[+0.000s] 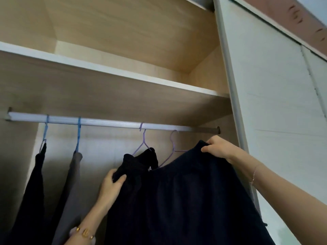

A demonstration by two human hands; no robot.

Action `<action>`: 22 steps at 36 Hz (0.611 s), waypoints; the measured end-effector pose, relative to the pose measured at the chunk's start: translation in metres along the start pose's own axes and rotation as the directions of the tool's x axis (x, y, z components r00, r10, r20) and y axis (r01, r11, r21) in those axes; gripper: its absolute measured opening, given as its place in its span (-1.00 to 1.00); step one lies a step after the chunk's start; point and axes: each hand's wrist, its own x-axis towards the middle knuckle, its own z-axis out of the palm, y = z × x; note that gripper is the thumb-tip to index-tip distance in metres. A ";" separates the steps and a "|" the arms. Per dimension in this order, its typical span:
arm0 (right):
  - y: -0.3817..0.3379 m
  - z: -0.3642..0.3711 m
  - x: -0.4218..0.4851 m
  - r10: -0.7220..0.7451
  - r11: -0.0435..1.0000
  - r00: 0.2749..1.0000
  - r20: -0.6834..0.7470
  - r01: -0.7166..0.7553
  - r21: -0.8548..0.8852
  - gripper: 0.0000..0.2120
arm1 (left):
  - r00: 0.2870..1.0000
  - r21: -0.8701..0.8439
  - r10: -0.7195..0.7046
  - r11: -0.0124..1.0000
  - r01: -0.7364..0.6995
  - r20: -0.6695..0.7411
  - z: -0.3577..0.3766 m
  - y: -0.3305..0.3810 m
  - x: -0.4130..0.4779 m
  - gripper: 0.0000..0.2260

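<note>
The grip of the left hand [113, 183] is curling round the bunched left end of the dark garment [185, 200], and the right hand [217, 149] is pinching its top right corner. Both are closed on cloth and are holding it up inside the wardrobe [123, 32], just under the rod [109, 123]. Most of the garment's weight seems to be hanging from the two hands. If either one is loosened before the waistband is sitting on the hanger [173, 145], the cloth is likely to slide off and drop. The door [274, 103] is standing close by the right forearm, so the hem could be catching there. I cannot tell whether the hanger's hook is over the rod or only under it, and a downward tug might be pulling it free. The bunched end is lying against the black cloth [148, 156] on the next hanger [143, 138], so a sideways pull risks dragging that one along or off.
</note>
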 end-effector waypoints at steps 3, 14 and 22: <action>0.008 0.005 0.022 0.015 0.991 0.999 -0.031 -0.019 -0.134 -0.80 | 0.998 0.067 0.035 0.997 -0.031 -0.060 -0.005 -0.003 0.008 -0.92; 0.001 0.035 0.069 -0.067 0.925 0.991 -0.120 0.016 -0.379 -0.88 | 0.995 0.114 0.077 0.991 -0.071 -0.055 -0.002 -0.001 0.018 -0.88; -0.013 0.044 0.105 -0.134 0.923 0.978 -0.163 0.063 -0.380 -0.88 | 0.987 0.156 0.157 0.976 -0.149 -0.039 -0.001 0.010 0.016 -0.83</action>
